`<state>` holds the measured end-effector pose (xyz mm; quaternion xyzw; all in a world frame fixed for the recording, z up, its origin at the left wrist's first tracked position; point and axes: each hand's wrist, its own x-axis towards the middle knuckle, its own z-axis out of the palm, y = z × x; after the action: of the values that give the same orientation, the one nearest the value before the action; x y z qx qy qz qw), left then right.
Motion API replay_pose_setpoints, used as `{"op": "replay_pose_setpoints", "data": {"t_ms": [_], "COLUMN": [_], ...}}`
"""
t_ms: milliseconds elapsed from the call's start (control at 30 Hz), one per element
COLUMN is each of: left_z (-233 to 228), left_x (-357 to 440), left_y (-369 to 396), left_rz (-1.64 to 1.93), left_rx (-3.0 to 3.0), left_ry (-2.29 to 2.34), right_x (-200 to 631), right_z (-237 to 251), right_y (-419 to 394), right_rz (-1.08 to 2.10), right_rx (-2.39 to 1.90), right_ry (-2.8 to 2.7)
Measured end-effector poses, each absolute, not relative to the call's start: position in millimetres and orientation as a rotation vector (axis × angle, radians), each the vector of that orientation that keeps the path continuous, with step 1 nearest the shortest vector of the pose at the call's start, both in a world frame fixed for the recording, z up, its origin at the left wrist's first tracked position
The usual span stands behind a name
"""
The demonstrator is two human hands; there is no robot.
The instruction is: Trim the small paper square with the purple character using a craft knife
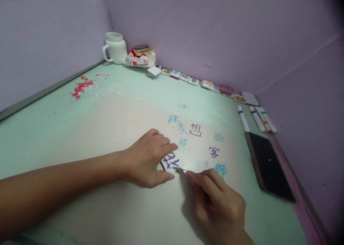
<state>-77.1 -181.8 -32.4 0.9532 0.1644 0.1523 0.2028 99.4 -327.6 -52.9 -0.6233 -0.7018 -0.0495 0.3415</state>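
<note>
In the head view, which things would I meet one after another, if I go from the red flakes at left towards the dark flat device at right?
Red flakes, white mug, left hand, pointed metal tool, right hand, dark flat device.

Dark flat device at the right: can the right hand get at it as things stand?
Probably yes: the dark flat device lies to the right of the right hand, with nothing seen standing between them. But that hand holds a slim tool, so it would likely need freeing first.
</note>
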Motion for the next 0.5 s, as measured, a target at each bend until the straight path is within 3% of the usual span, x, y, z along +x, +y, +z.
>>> {"op": "replay_pose_setpoints", "data": {"t_ms": [500], "left_z": [-30.3], "left_x": [-76.1], "left_y": [-182.0], "left_rz": [0.401], "left_rx": [2.656], "left_ry": [0.456], "right_x": [88.7], "right_z": [-50.4], "right_y": [-324.5], "right_rz": [-0.291], "right_rx": [-1.732], "right_ry": [-1.784]}}
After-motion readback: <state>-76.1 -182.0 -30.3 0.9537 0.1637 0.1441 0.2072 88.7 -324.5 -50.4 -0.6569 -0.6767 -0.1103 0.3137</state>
